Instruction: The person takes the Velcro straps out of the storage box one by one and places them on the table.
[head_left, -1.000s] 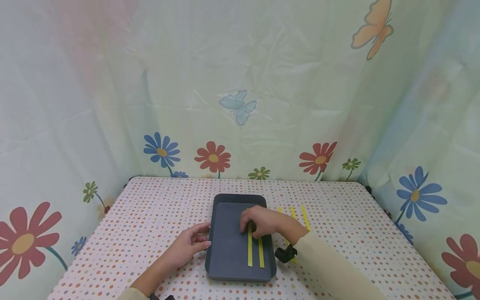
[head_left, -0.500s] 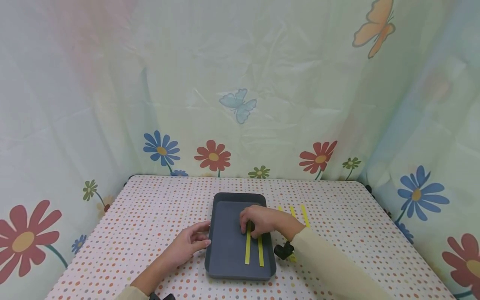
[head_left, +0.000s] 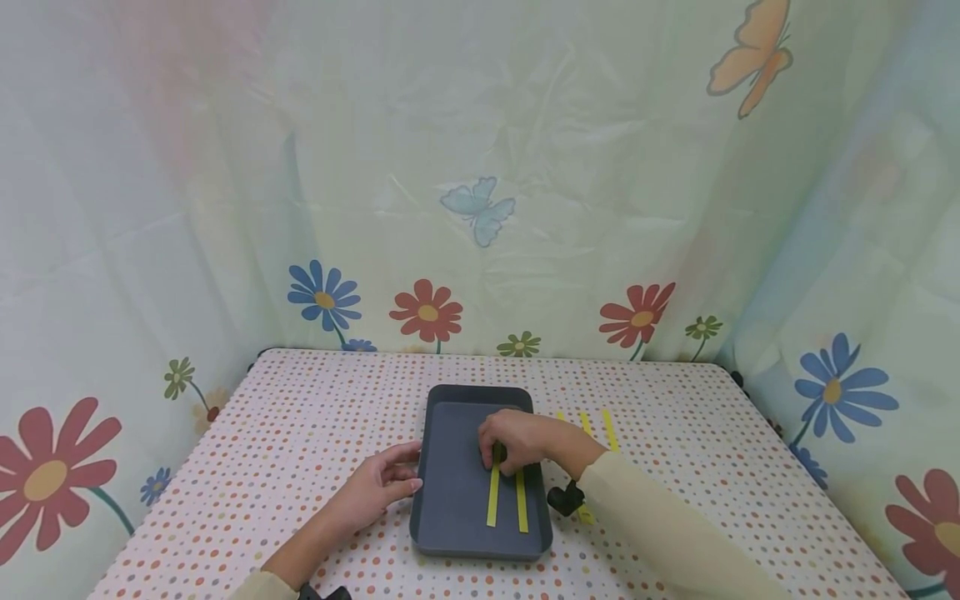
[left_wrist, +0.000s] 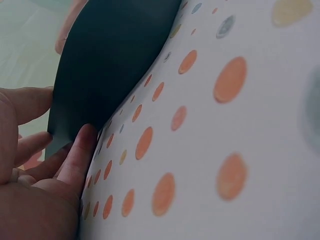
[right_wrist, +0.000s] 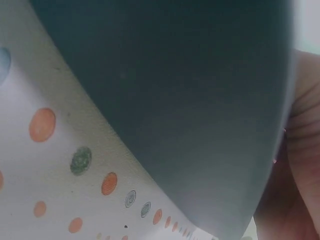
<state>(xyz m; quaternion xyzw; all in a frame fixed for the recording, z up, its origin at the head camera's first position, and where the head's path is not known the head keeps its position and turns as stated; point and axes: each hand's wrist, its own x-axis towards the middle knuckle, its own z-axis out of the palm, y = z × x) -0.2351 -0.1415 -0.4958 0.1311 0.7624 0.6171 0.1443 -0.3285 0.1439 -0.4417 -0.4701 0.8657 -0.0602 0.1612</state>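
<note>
A dark grey rectangular tray (head_left: pixel 450 500) lies on the dotted table. Two narrow yellow strips lie lengthwise inside it, the left strip (head_left: pixel 492 500) and the right strip (head_left: pixel 522 504). My right hand (head_left: pixel 517 439) reaches over the tray's right side and pinches the far part of the left strip, hiding its far end. Lightly bent fingers of my left hand (head_left: pixel 378 485) touch the tray's left wall. From the left wrist, fingertips (left_wrist: pixel 86 135) show against the outer side of the tray (left_wrist: pixel 115 55). The right wrist view has the tray wall (right_wrist: pixel 200 125) covering most of my right hand (right_wrist: pixel 305 150).
Several more yellow strips (head_left: pixel 611 429) lie on the table right of the tray, partly covered by my right forearm. A dotted cloth covers the table (head_left: pixel 337 400). Behind it hangs a flowered curtain (head_left: pixel 555 150), and a black wrist camera (head_left: pixel 566 498) sits at my right wrist.
The left strip's near end has shifted slightly left, widening the gap to the right strip. My right hand has moved barely left with it; my left hand stays at the tray.
</note>
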